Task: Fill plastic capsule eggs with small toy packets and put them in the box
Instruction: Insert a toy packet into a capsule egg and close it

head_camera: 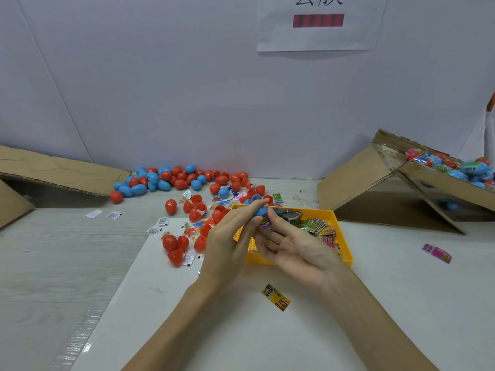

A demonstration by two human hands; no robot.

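My left hand (231,238) pinches a blue capsule egg (261,211) between thumb and fingertips, just above the yellow tray (345,238). My right hand (292,245) lies palm up beside it, and its thumb and fingers hold a small purple-and-green toy packet (266,224) against the egg's lower end. Whether the packet is partly inside the egg I cannot tell. At the right, the tilted cardboard box (444,186) holds several wrapped eggs (455,167).
Loose red and blue eggs (171,179) lie in a heap at the back, with red halves (176,245) and small toys left of my hands. The tray holds packets (320,227). A yellow packet (276,297) lies near me, a pink one (436,253) at right. Flat cardboard (59,170) lies at left.
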